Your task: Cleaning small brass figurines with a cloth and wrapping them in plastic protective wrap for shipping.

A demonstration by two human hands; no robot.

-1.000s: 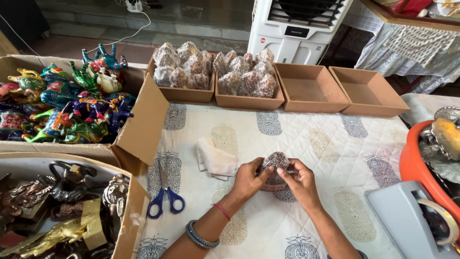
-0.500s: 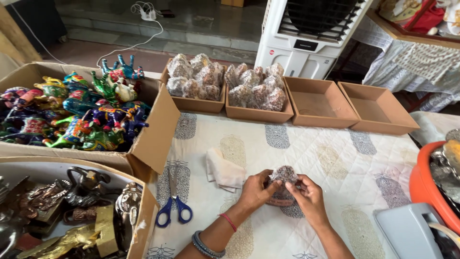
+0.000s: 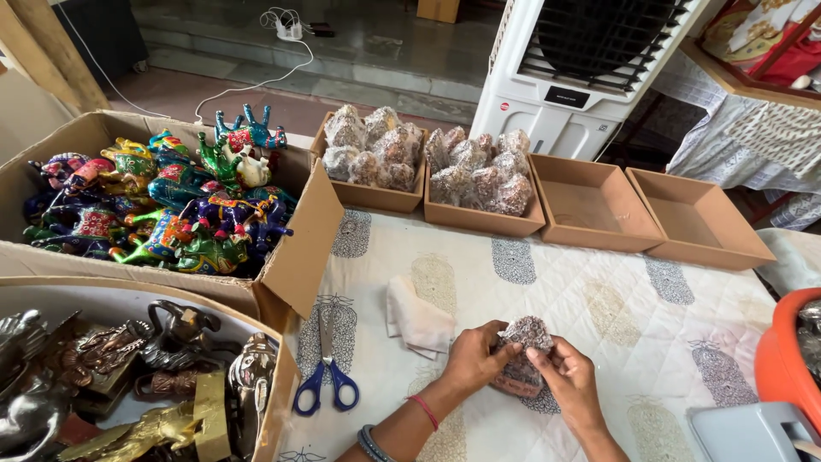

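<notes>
My left hand (image 3: 473, 355) and my right hand (image 3: 566, 380) both grip a small figure wrapped in bubble wrap (image 3: 522, 352), held just above the patterned white cloth on the table (image 3: 599, 299). The fingers of both hands press the wrap around the figure. A folded piece of white wrapping (image 3: 416, 318) lies just left of my left hand. Blue-handled scissors (image 3: 326, 376) lie further left on the cloth.
Two trays hold wrapped bundles (image 3: 375, 158) (image 3: 481, 175); beside them are two bare brown trays (image 3: 592, 205) (image 3: 697, 221). A carton of colourful painted animal figures (image 3: 162, 205) and a carton of metal figures (image 3: 111, 376) stand left. An orange tub (image 3: 782, 359) and a white air cooler (image 3: 590, 68) are also near.
The view has shifted, so the hands appear lower and more to the right. Both hands keep working the wrap around the same figure.
</notes>
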